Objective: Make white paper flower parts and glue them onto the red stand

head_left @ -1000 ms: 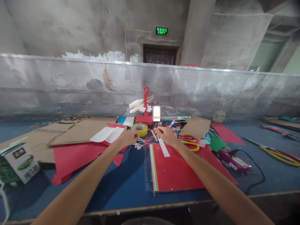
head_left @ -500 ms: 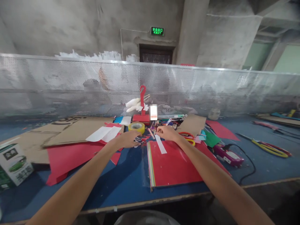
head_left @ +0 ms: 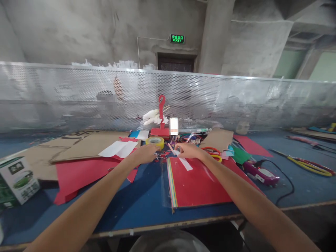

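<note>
My right hand [head_left: 189, 150] is closed at the near side of a pile of scraps, pinching a narrow white paper strip [head_left: 186, 163]. The strip's lower end lies over a stack of red paper [head_left: 202, 189] with several coloured sheets at its left edge. My left hand [head_left: 148, 154] is just in front of a yellow tape roll [head_left: 154, 140], its fingers drawn together at small red and white paper scraps [head_left: 164, 154]. What those fingertips hold, if anything, is too small to make out. A pinkish stick [head_left: 170, 148] lies between the hands.
Cardboard [head_left: 94, 148], white paper [head_left: 112, 148] and red sheets [head_left: 86, 175] lie left, near a carton [head_left: 19, 182]. A red hook-shaped stand [head_left: 160, 131] is behind. Red-and-yellow scissors [head_left: 215, 154], a purple corded device [head_left: 262, 175] and larger scissors [head_left: 307, 166] are right.
The view has shifted slightly, so most things sit a little further right. The strip's lower end has swung a little to the right; both hands stay in nearly the same places.
</note>
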The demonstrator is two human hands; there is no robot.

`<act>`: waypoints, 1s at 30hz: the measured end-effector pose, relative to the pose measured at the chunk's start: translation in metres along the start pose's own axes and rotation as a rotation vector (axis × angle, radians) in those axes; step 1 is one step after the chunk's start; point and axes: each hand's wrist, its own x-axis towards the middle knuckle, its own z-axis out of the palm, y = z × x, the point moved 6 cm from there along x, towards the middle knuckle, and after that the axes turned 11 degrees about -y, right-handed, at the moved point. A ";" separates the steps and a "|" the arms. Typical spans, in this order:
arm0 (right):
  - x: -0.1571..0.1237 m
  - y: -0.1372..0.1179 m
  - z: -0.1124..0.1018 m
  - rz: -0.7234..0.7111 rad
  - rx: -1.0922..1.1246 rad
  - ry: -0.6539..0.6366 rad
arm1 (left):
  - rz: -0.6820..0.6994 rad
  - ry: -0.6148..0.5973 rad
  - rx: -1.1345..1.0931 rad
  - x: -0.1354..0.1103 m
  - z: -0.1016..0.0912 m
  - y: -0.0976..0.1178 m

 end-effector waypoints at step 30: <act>0.000 -0.037 -0.010 -0.286 1.095 0.264 | 0.102 0.390 -1.192 0.005 -0.030 0.027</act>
